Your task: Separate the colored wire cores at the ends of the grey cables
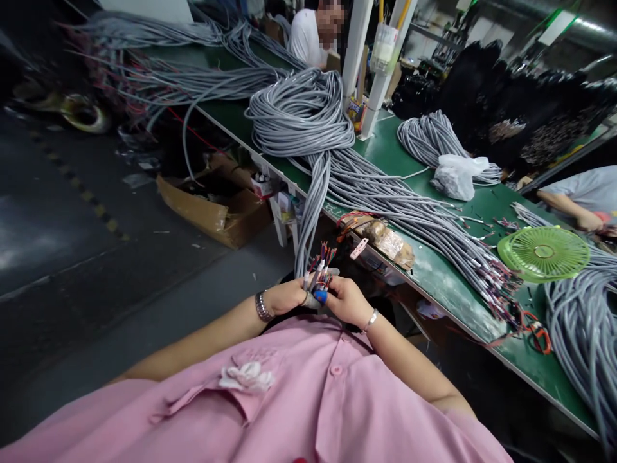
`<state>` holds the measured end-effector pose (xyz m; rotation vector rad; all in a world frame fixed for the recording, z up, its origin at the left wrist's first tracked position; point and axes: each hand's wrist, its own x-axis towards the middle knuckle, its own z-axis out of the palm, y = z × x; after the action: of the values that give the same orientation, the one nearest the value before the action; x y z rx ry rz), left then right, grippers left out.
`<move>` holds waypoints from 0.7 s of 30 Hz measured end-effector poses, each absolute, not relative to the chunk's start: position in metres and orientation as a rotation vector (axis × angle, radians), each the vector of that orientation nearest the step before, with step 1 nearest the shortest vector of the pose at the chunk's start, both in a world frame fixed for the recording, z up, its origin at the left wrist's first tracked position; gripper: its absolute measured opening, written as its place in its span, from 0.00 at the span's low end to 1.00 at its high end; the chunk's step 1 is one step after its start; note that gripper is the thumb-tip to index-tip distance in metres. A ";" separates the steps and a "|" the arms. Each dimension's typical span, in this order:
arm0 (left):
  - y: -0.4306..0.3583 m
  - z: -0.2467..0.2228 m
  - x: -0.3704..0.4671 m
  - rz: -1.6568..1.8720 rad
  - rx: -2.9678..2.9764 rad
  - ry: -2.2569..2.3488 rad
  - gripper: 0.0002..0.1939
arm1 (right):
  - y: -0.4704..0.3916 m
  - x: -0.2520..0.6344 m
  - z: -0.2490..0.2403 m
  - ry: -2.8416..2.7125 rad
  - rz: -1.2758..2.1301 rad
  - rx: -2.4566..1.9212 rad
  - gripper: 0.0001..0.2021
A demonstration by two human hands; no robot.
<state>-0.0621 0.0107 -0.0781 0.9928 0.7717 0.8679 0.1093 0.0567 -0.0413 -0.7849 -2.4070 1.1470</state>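
Your pink shirt [299,399] lies closest, with a white flower [248,375] on its chest. Both your forearms reach forward from the lower corners and slant inward, elbows bent, so the hands meet in front of your waist, just off the near edge of the table. Your left hand [288,296], a dark metal band [263,306] at its wrist, points inward with its fingers curled closed around grey cable ends [318,273], whose coloured wires stand upward. Your right hand [351,302], wearing a silvery bracelet [371,320], bends in from the other side, its fingers drawn narrow against the same ends and a blue covering [320,296] on one digit; you cannot tell from here whether it pinches a wire. From your grip the hanging cables [312,212] run up over the edge of the green table [373,151]. To the right lie orange-handled scissors [538,334] and a green fan [544,252]; farther back sit a big cable coil [301,116] and a white plastic bag [456,179]. Beyond, a person in white [304,35] is at the far side.
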 end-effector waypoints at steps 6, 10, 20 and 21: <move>0.014 -0.081 -0.058 0.866 0.958 0.771 0.23 | 0.061 0.113 -0.042 -2.405 1.093 -0.830 0.10; 0.013 -0.079 -0.058 0.847 1.009 0.749 0.15 | 0.060 0.118 -0.049 -2.432 0.992 -0.877 0.13; 0.013 -0.091 -0.072 0.705 1.122 0.875 0.16 | 0.069 0.123 -0.041 -2.333 0.992 -0.851 0.17; 0.014 -0.091 -0.071 0.700 1.129 0.869 0.17 | 0.070 0.122 -0.040 -2.348 1.009 -0.824 0.16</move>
<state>-0.0706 0.0137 -0.0915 1.1287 0.8689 0.6999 0.1223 0.0703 -0.0399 -0.8242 -2.3480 1.0090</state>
